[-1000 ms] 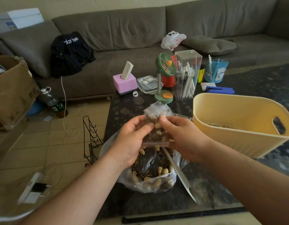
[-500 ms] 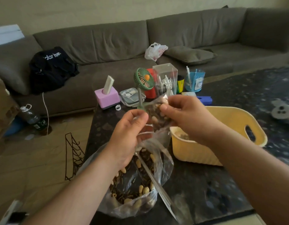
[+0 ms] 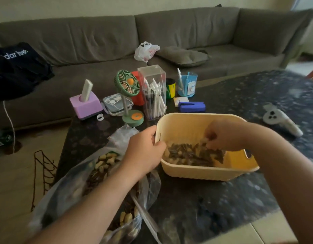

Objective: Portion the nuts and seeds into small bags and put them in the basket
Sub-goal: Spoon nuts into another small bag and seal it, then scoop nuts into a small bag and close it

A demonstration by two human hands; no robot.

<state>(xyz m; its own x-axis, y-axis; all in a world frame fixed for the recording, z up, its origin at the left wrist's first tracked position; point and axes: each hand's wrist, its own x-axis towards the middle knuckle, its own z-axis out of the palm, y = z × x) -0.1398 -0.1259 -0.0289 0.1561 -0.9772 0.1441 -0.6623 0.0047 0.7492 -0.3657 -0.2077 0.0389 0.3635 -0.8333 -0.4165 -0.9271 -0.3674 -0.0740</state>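
A cream-yellow basket (image 3: 184, 120) stands on the dark table, with small clear bags of nuts and seeds (image 3: 189, 155) lying in its bottom. My left hand (image 3: 143, 148) grips the basket's left rim, thumb inside. My right hand (image 3: 224, 136) reaches down into the basket and pinches the top of a small filled bag (image 3: 202, 147) that lies on the others. A large clear bag of mixed nuts and seeds (image 3: 99, 169) sits open at the lower left, partly hidden under my left forearm.
Behind the basket stand a green desk fan (image 3: 127, 85), a clear pen holder (image 3: 154, 92), a purple box (image 3: 85, 104), a blue cup (image 3: 187, 85) and a blue stapler (image 3: 191, 106). A white controller (image 3: 278, 120) lies at the right. A grey sofa (image 3: 169, 41) runs behind the table.
My right hand carried the small bag from above the big bag down into the basket. My left hand let go of the bag and took hold of the basket's rim.
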